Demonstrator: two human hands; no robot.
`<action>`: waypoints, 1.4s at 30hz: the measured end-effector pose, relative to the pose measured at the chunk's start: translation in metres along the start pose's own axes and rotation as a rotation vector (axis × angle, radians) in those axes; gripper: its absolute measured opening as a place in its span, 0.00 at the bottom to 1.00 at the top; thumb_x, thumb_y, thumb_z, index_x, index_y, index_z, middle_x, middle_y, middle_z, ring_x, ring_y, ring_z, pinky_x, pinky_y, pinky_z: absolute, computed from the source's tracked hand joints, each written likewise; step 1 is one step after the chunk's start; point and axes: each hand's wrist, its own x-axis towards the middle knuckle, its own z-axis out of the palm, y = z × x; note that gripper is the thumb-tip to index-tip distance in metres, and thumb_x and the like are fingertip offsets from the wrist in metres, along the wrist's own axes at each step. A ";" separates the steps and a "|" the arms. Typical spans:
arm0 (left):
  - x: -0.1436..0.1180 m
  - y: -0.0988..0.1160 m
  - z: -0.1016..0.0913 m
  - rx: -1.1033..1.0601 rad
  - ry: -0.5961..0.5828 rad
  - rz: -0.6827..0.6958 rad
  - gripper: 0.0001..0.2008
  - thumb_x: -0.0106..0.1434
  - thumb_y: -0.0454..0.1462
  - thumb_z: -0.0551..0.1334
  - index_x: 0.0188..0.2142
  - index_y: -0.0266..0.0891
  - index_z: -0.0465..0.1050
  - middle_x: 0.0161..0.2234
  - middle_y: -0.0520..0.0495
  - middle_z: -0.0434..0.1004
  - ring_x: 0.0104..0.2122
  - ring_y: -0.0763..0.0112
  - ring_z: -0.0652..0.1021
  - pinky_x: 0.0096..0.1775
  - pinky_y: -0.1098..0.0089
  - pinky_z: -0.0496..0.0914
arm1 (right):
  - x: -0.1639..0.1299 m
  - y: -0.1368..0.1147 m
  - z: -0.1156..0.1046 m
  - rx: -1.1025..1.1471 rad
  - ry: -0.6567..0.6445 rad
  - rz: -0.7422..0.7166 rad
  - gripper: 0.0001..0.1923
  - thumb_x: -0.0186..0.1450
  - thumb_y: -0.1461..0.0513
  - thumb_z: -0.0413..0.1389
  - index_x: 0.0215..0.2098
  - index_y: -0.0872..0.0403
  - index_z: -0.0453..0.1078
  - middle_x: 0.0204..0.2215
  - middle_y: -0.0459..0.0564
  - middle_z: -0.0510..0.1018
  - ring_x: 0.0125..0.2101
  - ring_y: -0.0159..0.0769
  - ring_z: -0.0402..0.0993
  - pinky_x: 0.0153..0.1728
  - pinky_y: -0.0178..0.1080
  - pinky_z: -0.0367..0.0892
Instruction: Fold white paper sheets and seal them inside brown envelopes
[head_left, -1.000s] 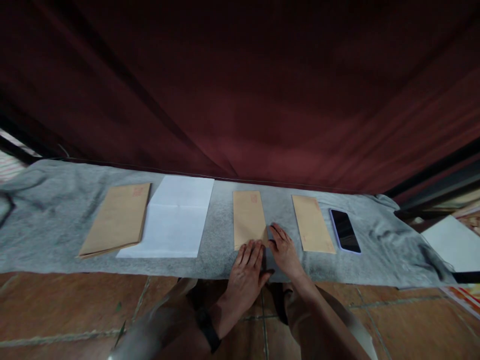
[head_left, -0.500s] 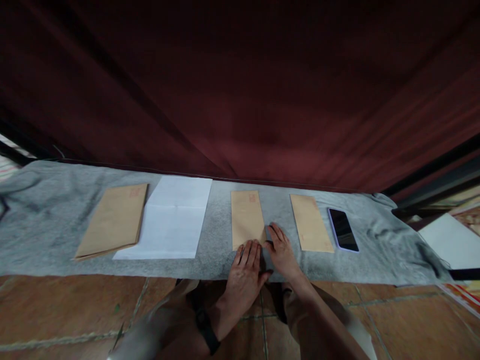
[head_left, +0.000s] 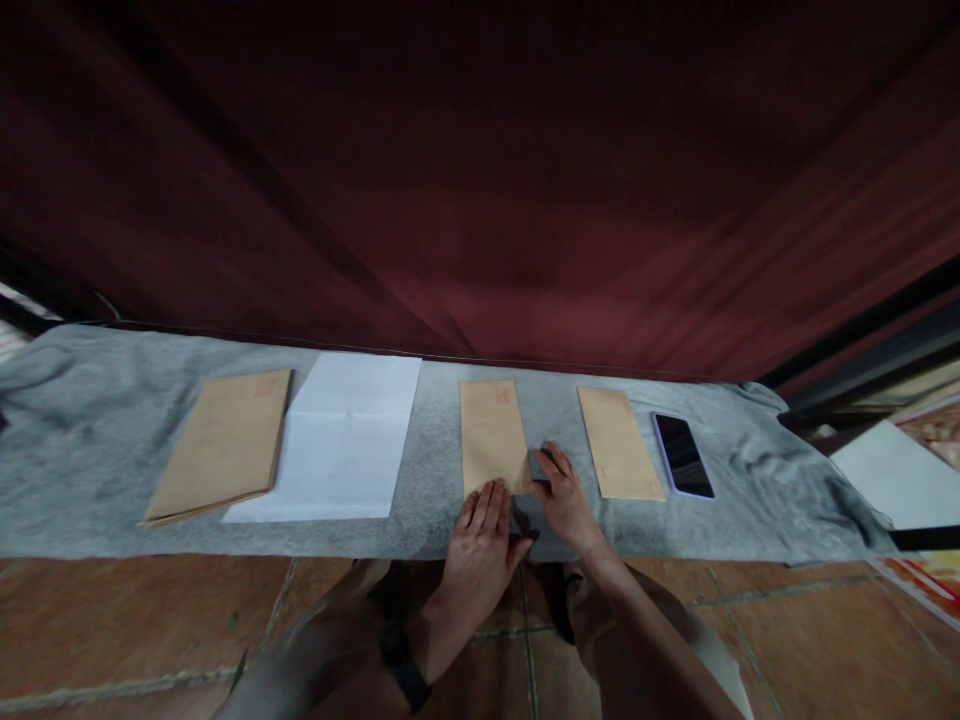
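Note:
A brown envelope (head_left: pixel 492 432) lies flat in the middle of a grey cloth (head_left: pixel 90 450). My left hand (head_left: pixel 480 540) rests palm down at its near edge, fingertips touching the paper. My right hand (head_left: pixel 564 497) lies flat on the cloth beside the envelope's near right corner, fingers spread and touching that corner. Neither hand holds anything. A second brown envelope (head_left: pixel 619 442) lies to the right, next to a dark phone (head_left: pixel 682 455).
A stack of brown envelopes (head_left: pixel 221 443) and a white sheet of paper (head_left: pixel 337 436) lie on the left of the cloth. A dark red curtain (head_left: pixel 480 180) hangs behind. Brown floor tiles (head_left: pixel 150 630) run along the near side. White paper (head_left: pixel 892 470) lies at far right.
Both hands have drawn back slightly towards me along the middle envelope's near edge; the view has shifted a little. Nothing was picked up.

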 end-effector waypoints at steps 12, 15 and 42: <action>0.003 -0.017 -0.013 -0.014 -0.031 -0.086 0.19 0.70 0.38 0.56 0.57 0.36 0.72 0.61 0.38 0.72 0.61 0.54 0.72 0.58 0.56 0.69 | 0.000 0.003 0.002 0.047 0.034 0.003 0.28 0.62 0.67 0.55 0.61 0.54 0.69 0.66 0.59 0.65 0.65 0.49 0.60 0.62 0.53 0.64; 0.003 -0.022 -0.017 -0.024 -0.041 -0.141 0.17 0.70 0.38 0.55 0.55 0.39 0.74 0.61 0.39 0.72 0.60 0.54 0.73 0.57 0.56 0.70 | 0.001 0.004 0.002 0.046 0.028 0.001 0.28 0.62 0.67 0.55 0.61 0.55 0.68 0.66 0.59 0.64 0.65 0.49 0.61 0.62 0.53 0.64; 0.042 -0.051 -0.014 -1.262 0.074 -0.795 0.34 0.50 0.41 0.68 0.57 0.34 0.68 0.20 0.60 0.67 0.20 0.73 0.68 0.25 0.71 0.62 | -0.003 -0.014 -0.012 -0.031 0.072 -0.111 0.27 0.65 0.68 0.50 0.63 0.54 0.65 0.62 0.59 0.68 0.62 0.48 0.64 0.58 0.53 0.67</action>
